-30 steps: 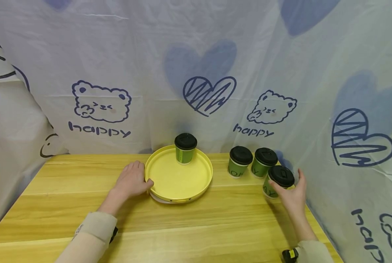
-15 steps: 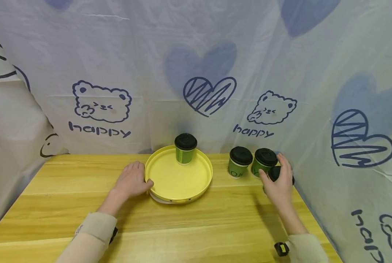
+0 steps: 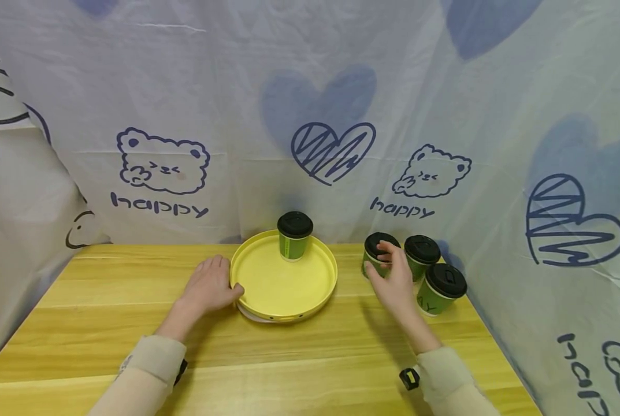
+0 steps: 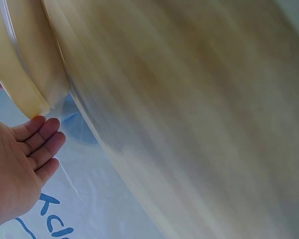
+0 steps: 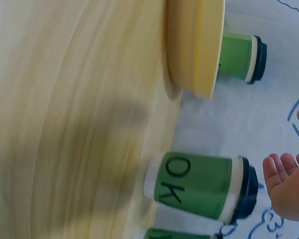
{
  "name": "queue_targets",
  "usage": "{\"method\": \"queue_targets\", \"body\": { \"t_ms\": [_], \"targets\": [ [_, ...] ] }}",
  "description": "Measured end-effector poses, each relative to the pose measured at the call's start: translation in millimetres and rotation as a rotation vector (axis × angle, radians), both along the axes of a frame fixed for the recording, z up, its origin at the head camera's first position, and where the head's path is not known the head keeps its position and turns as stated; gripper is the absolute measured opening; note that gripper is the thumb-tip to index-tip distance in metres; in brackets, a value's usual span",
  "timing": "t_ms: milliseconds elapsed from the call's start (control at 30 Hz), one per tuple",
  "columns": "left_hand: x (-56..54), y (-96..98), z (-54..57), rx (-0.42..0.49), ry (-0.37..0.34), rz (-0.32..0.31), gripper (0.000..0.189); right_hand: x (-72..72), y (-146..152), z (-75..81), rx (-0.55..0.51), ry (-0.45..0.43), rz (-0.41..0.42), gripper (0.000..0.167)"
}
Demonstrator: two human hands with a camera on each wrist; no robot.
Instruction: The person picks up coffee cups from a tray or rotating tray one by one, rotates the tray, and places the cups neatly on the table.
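A round yellow tray (image 3: 283,289) lies on the table, and a green paper coffee cup (image 3: 293,245) with a black lid stands near its back rim. My left hand (image 3: 208,283) rests against the tray's left side, thumb at the rim; in the left wrist view its fingertips (image 4: 52,142) meet the tray's edge. Three more lidded cups stand at the right. My right hand (image 3: 394,283) is raised in front of the leftmost one (image 3: 374,264), partly hiding it, fingers spread and nothing held. The right wrist view shows that cup (image 5: 202,184) upright, the fingers (image 5: 274,174) apart from its lid.
Close to the leftmost cup stand the back-right cup (image 3: 421,254) and the front-right cup (image 3: 437,292). A printed white curtain (image 3: 237,173) hangs along the back and right edges of the wooden table (image 3: 299,375).
My right hand has moved left, from the front-right cup past the back-right cup to the leftmost of the three. The left hand, tray and cups stay where they were.
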State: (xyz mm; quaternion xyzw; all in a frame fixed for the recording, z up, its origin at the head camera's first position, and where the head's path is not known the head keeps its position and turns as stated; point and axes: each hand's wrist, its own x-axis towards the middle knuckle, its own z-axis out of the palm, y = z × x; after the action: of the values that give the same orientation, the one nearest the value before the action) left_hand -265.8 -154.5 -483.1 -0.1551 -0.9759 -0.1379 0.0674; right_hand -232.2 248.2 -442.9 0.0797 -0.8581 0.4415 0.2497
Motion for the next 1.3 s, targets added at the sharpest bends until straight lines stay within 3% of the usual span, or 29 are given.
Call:
{"method": "queue_targets", "body": {
  "t_ms": [267, 633, 1100, 1200, 1300],
  "targets": [
    [1.1, 1.0, -0.6, 0.011, -0.007, 0.005, 0.062, -12.1, -26, -13.6, -0.005, -0.179, 0.047, 0.048],
    [2.5, -0.2, -2.9, 0.002, -0.003, 0.000, 0.062, -31.9, -49, -33.9, 0.106, -0.364, 0.042, 0.045],
    [0.5, 0.6, -0.4, 0.035, -0.048, 0.019, 0.065, -40.8, -51, -44.3, 0.009, -0.363, 0.035, 0.031],
    [-0.2, 1.2, 1.2, 0.074, -0.086, 0.031, 0.066, -39.7, -52, -42.8, -0.025, -0.380, 0.032, 0.031],
    [0.1, 2.2, 3.3, 0.172, -0.123, 0.062, 0.062, -38.2, -54, -42.0, -0.048, -0.398, 0.030, 0.032]
  ]
}}
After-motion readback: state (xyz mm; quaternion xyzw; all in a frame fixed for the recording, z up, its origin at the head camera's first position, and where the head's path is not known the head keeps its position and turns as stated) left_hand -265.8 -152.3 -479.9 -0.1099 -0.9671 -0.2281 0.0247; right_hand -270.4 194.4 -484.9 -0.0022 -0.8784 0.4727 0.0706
